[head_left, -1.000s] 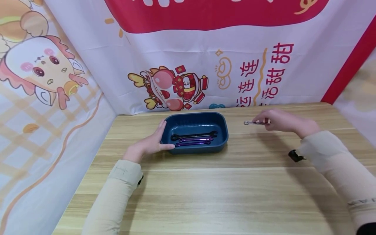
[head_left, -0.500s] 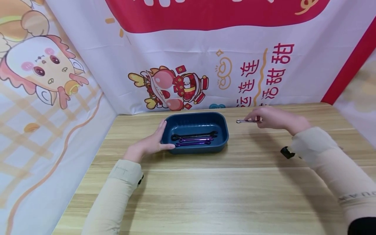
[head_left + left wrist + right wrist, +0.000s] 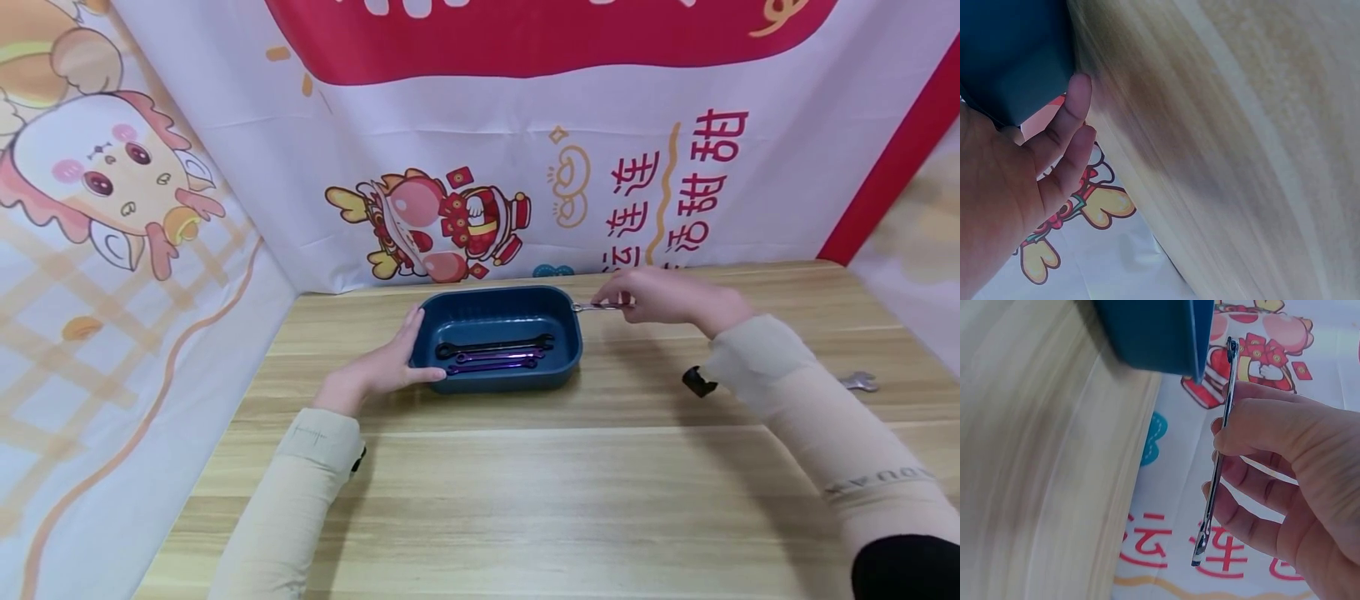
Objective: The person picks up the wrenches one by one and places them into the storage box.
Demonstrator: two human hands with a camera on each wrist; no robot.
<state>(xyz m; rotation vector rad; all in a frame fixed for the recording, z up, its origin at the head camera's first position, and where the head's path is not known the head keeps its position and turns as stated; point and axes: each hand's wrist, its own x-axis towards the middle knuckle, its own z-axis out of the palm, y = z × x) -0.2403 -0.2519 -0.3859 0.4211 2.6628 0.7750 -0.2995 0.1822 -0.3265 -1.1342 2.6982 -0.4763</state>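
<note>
Right hand (image 3: pixel 667 297) pinches a wrench (image 3: pixel 1228 403) by the box (image 3: pixel 510 383); left hand (image 3: pixel 384 365) lies spread against its left end. Apparently mid-loading, this calls for moving left, then lowering.

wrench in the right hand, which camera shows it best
The right wrist view: the wrench appears large, nearly end to end, pinched by the right hand. The head view shows it small, partly hidden by that hand, its ring end visible. The left wrist view doesn't show it.
</note>
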